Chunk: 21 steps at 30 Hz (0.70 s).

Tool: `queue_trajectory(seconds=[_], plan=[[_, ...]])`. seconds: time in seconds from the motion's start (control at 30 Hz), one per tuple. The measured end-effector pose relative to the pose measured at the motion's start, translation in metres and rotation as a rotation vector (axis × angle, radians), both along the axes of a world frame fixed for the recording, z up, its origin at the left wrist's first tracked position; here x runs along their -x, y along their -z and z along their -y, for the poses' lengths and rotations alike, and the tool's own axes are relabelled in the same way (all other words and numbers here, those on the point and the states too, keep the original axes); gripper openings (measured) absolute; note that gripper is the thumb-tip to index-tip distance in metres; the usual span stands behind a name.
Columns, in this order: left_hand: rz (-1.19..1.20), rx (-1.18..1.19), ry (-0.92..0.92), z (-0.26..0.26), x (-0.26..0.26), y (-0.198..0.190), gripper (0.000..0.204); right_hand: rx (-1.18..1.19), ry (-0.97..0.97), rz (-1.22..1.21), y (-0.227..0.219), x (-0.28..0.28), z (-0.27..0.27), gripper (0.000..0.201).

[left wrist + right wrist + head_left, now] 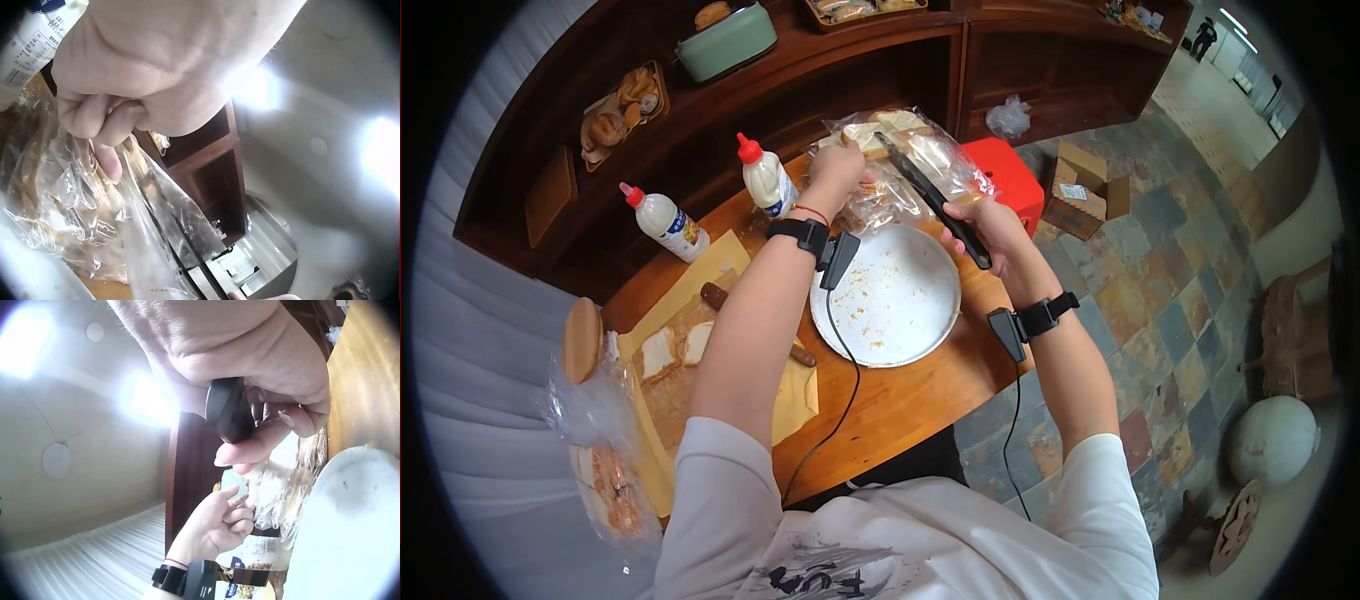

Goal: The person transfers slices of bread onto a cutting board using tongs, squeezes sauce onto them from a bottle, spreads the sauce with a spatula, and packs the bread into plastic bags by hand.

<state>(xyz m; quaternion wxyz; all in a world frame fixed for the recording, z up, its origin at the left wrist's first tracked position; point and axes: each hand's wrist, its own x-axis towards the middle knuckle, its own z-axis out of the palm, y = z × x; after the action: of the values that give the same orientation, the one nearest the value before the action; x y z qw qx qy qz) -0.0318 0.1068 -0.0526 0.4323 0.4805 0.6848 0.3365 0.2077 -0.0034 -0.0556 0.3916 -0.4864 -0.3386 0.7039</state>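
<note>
My right hand (pixel 998 235) grips black tongs (pixel 925 185) by the handle end, fingers wrapped around it in the right wrist view. The tongs slant forward and left, their tips among pale bread slices (pixel 907 122) at the mouth of a clear plastic bag (pixel 960 165). With curled fingers my left hand (pixel 838 172) holds the bag's near left edge. In the left wrist view the crinkled plastic (pixel 81 219) hangs below those fingers, which partly hide the bread. Just nearer to me lies a round white plate (pixel 885 300) scattered with crumbs.
Two red-capped bottles (pixel 768 185) stand left of the bag. Farther left, a tray (pixel 800 400) with brown handles carries bread slices, beside another bagged loaf (pixel 612 490). A red stool (pixel 1005 180) and an open cardboard box (pixel 1082 195) sit past the table's right edge.
</note>
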Motion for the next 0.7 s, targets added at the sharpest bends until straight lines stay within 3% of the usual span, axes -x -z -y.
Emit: queue_trajectory(seconds=[0.23, 0.37, 0.53, 0.57, 0.63, 0.7], plan=[[0.034, -0.029, 0.009, -0.005, -0.004, -0.001, 0.036, 0.001, 0.022, -0.032, 0.004, -0.014, 0.011, 0.017], [-0.04, -0.074, -0.027, -0.034, 0.002, 0.032, 0.03, 0.022, 0.019, 0.022, 0.005, -0.016, 0.019, 0.018], [-0.421, -0.337, 0.064, -0.054, 0.011, 0.047, 0.023, 0.016, 0.03, 0.017, 0.006, -0.026, 0.029, 0.019], [-0.42, -0.336, 0.065, -0.055, 0.009, 0.044, 0.023, 0.017, 0.031, 0.018, 0.007, -0.029, 0.031, 0.019], [-0.325, -0.254, -0.143, -0.056, 0.004, 0.038, 0.023, 0.006, 0.051, -0.011, 0.009, -0.037, 0.036, 0.019], [-0.352, -0.179, -0.103, -0.051, 0.005, 0.022, 0.026, 0.006, 0.056, -0.009, 0.012, -0.047, 0.043, 0.019]])
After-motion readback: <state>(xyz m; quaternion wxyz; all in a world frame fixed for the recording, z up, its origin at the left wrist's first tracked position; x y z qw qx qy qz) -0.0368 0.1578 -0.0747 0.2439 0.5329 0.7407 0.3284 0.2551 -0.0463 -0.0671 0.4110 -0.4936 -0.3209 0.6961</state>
